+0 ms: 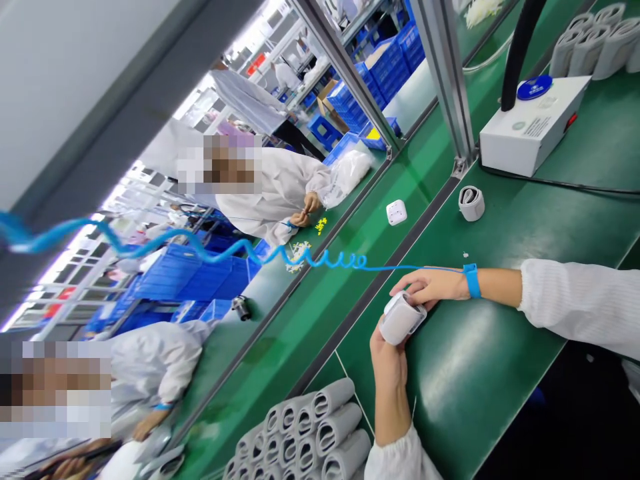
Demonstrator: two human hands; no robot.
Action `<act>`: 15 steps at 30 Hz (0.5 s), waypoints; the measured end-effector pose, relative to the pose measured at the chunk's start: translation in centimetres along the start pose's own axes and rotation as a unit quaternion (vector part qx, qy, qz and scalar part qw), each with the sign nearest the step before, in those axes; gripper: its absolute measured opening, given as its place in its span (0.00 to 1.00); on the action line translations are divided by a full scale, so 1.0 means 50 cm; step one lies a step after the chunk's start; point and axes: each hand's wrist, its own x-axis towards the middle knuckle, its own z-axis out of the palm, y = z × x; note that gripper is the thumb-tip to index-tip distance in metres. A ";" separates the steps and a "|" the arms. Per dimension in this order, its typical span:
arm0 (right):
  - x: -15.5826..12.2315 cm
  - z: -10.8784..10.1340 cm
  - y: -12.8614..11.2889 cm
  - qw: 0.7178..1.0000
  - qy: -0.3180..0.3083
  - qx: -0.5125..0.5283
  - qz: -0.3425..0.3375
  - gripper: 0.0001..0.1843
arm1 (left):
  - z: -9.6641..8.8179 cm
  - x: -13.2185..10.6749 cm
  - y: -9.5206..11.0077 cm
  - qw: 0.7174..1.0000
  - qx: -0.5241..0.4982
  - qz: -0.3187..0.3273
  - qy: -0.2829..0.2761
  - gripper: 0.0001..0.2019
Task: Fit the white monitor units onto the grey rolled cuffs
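Observation:
Both of my hands hold one grey-white rolled sleeve [400, 320] just above the green bench mat [480, 360]. My left hand [387, 357] comes up from the bottom edge and grips the roll's end from beneath. My right hand [430, 287] reaches in from the right, its fingers curled over the top of the roll. A blue wrist strap [471, 280] sits on my right wrist, and its coiled blue cord [320, 257] runs off to the left.
Several grey rolls are stacked at the bottom [310, 427] and at the top right [595, 40]; a single roll [471, 203] lies on the mat. A white box unit [530, 127] with a black hose stands at the back. A green conveyor [340, 287] carries a small white block [396, 212]. Co-workers in white coats [270, 190] sit opposite, with blue crates [190, 273] behind.

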 end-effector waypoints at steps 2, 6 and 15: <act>0.000 -0.004 -0.003 1.000 -0.011 -0.004 0.007 0.31 | -0.001 0.000 -0.002 1.000 0.004 0.001 0.002 0.25; -0.005 -0.007 -0.013 0.999 -0.018 -0.026 0.003 0.29 | 0.000 -0.001 0.000 1.000 0.003 0.003 0.002 0.25; -0.009 -0.004 -0.017 0.999 -0.041 -0.024 0.008 0.30 | 0.001 -0.003 -0.002 0.999 0.034 0.010 -0.008 0.25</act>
